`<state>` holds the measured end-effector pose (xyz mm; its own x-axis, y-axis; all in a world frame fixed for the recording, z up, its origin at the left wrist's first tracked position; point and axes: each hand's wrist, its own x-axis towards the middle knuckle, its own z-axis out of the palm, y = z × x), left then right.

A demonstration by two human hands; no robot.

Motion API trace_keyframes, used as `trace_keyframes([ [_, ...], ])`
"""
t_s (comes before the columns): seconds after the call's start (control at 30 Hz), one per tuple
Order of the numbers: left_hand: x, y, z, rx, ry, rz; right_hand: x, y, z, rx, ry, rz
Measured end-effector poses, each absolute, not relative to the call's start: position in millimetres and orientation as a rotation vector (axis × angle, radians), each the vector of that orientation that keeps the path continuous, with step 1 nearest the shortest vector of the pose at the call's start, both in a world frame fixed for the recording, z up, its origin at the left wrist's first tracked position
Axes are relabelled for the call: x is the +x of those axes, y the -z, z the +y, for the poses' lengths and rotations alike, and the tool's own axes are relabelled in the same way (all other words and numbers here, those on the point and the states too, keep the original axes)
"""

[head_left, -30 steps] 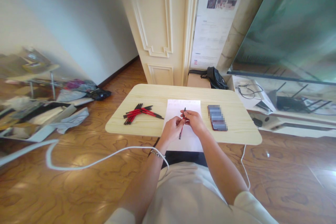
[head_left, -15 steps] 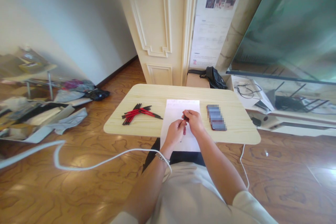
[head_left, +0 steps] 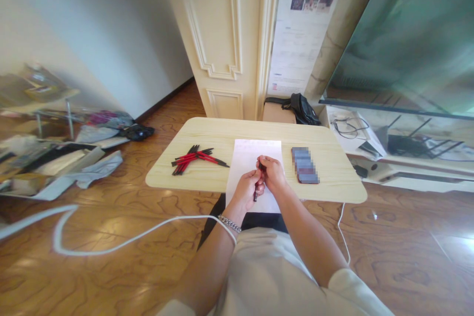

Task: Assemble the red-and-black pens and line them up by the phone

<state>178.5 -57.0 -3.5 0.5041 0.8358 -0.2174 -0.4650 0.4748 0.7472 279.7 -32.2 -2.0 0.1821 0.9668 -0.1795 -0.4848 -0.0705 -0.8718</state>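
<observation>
Above a white sheet of paper [head_left: 240, 158], my two hands meet around a dark pen [head_left: 255, 195]. My left hand [head_left: 247, 187] is closed on its barrel, and the lower end pokes out below the fingers. The fingers of my right hand [head_left: 273, 173] pinch the pen's upper dark end; whether that part is a cap I cannot tell. To the left, several red and black pens [head_left: 196, 157] lie crossed in a loose pile on the pale wooden table [head_left: 218, 131]. Faint writing shows along the paper's top edge.
A phone [head_left: 305, 165] with a blurred screen lies right of the paper. A white cable [head_left: 148, 232] runs past my left forearm. Behind the table sits a black bag [head_left: 303, 109] on a box. Boxes and bags [head_left: 66, 163] clutter the floor at left.
My left hand has turned slightly, and more of the pen's lower end now shows beneath it. The white cable has swung left and down. The pile of pens is unchanged.
</observation>
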Motion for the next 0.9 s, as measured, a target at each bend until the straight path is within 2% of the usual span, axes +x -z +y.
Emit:
trace_keyframes([
  [0.1,178,3,-57,0.697,-0.854,0.635,284,1,-32,-0.983,-1.374,-0.654],
  [0.2,179,3,-57,0.935,-0.945,0.838,288,0,-32,-1.023,-1.351,-0.772],
  [0.33,177,2,-56,1.415,-1.014,1.188,288,-1,-30,-1.184,-1.190,-0.853],
  [0.43,177,3,-56,1.541,-1.019,1.250,285,1,-27,-1.253,-1.051,-0.896],
  [0.7,187,4,-54,0.860,-0.979,0.871,280,1,-24,-1.173,-1.150,-0.782],
  [0.9,183,1,-54,0.632,-0.876,0.646,282,1,-26,-1.051,-1.239,-0.728],
])
